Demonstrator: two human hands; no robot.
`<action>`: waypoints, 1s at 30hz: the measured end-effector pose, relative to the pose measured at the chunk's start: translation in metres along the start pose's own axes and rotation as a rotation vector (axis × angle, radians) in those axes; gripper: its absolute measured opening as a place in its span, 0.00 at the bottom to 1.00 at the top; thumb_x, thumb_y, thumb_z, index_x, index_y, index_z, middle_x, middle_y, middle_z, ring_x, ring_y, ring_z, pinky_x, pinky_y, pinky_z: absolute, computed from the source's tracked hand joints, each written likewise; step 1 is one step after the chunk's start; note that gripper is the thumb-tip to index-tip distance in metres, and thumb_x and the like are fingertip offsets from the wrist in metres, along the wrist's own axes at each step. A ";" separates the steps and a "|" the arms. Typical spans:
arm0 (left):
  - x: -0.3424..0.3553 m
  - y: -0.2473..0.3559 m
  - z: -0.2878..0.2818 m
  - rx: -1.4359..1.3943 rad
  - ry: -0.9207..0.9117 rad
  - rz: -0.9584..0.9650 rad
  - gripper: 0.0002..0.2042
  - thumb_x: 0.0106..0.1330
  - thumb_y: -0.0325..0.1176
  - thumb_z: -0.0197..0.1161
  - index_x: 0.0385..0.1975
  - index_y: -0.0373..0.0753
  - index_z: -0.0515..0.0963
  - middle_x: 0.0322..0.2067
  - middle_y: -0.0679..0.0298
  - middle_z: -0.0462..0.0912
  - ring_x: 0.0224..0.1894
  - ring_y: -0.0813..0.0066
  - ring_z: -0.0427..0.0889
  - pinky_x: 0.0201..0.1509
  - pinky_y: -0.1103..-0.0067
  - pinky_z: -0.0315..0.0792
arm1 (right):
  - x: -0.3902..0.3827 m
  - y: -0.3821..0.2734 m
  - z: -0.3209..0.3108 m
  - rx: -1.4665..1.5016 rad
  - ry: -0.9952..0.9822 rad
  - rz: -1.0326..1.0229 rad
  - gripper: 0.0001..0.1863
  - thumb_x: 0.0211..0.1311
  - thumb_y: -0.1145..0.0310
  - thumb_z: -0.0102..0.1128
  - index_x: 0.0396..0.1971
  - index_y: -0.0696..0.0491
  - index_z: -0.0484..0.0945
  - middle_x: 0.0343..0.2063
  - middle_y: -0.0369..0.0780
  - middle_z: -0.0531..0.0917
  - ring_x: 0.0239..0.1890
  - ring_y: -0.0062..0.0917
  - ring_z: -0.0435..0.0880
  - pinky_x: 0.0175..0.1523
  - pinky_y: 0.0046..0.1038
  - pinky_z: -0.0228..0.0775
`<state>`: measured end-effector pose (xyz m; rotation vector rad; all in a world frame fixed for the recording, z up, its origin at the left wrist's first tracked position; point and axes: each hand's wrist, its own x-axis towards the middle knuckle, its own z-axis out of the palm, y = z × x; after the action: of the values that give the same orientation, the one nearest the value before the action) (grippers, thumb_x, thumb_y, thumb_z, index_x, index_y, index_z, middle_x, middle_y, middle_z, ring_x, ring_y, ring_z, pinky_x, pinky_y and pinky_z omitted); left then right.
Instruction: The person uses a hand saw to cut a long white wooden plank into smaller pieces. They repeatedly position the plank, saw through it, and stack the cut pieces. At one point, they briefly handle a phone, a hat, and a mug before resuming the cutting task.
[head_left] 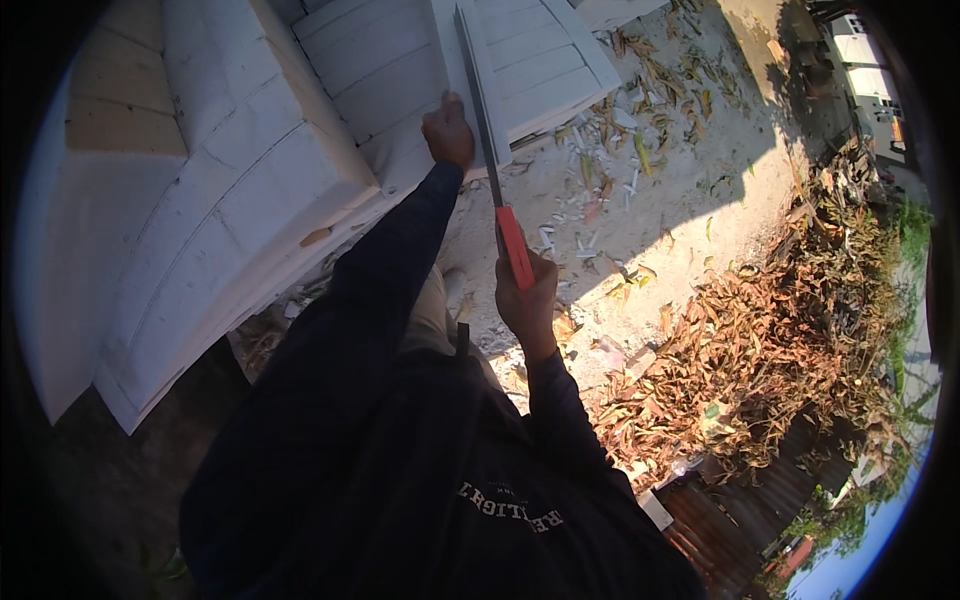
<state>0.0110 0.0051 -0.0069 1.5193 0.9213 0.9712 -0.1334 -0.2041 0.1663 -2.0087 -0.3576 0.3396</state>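
R hand (527,295) is gripping tight the red handle of a long saw (490,150) w/ its blade lying across the white block (540,60) up front, while L hand (448,130) is pressing down on that block just beside the blade, fingers curled, holding nothing.

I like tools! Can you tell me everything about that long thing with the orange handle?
The saw has a long, thin, dark blade that looks like metal and a bright orange handle. The right hand has a closed grip on the handle. The blade stretches away from the person and lies against the white block, close beside the left hand, which rests on that block.
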 end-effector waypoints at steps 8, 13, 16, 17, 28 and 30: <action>-0.002 0.003 -0.006 -0.045 -0.088 -0.215 0.27 0.79 0.47 0.55 0.35 0.20 0.81 0.28 0.41 0.82 0.33 0.60 0.78 0.44 0.63 0.70 | -0.019 0.003 -0.003 -0.030 0.028 0.000 0.06 0.64 0.77 0.58 0.36 0.64 0.80 0.15 0.42 0.74 0.22 0.21 0.75 0.29 0.32 0.67; 0.004 -0.007 0.002 0.099 -0.073 -0.115 0.22 0.76 0.45 0.58 0.46 0.27 0.85 0.30 0.36 0.83 0.36 0.43 0.79 0.46 0.56 0.70 | 0.032 0.001 -0.010 -0.108 -0.134 0.034 0.25 0.62 0.78 0.55 0.61 0.64 0.78 0.20 0.53 0.79 0.22 0.36 0.85 0.32 0.34 0.74; -0.003 -0.008 -0.006 0.071 -0.077 -0.104 0.21 0.76 0.45 0.58 0.47 0.29 0.86 0.30 0.37 0.83 0.36 0.42 0.78 0.46 0.56 0.70 | 0.002 0.002 -0.013 -0.123 -0.092 0.023 0.24 0.62 0.77 0.56 0.60 0.63 0.78 0.21 0.52 0.80 0.23 0.37 0.85 0.32 0.34 0.74; 0.002 -0.013 -0.006 0.049 -0.057 -0.101 0.21 0.76 0.45 0.58 0.47 0.30 0.86 0.29 0.37 0.83 0.36 0.41 0.78 0.45 0.56 0.70 | -0.013 0.005 -0.014 -0.127 -0.081 -0.006 0.24 0.62 0.77 0.56 0.60 0.63 0.79 0.21 0.52 0.80 0.23 0.37 0.84 0.33 0.35 0.74; 0.000 0.008 0.001 0.023 -0.032 -0.052 0.21 0.76 0.41 0.58 0.48 0.25 0.84 0.29 0.37 0.83 0.37 0.44 0.79 0.45 0.58 0.70 | 0.027 -0.001 -0.005 -0.035 -0.028 -0.034 0.06 0.66 0.75 0.59 0.38 0.62 0.77 0.17 0.42 0.75 0.22 0.23 0.72 0.30 0.32 0.66; 0.003 -0.001 0.001 -0.011 -0.013 -0.043 0.21 0.76 0.41 0.58 0.49 0.25 0.84 0.29 0.37 0.83 0.37 0.43 0.79 0.45 0.58 0.70 | 0.016 -0.005 -0.001 -0.015 0.014 -0.072 0.10 0.68 0.74 0.60 0.27 0.62 0.77 0.15 0.38 0.73 0.21 0.16 0.67 0.27 0.31 0.62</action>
<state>0.0132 0.0072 -0.0078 1.4887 0.9347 0.9335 -0.1189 -0.1964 0.1696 -2.0066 -0.4231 0.2781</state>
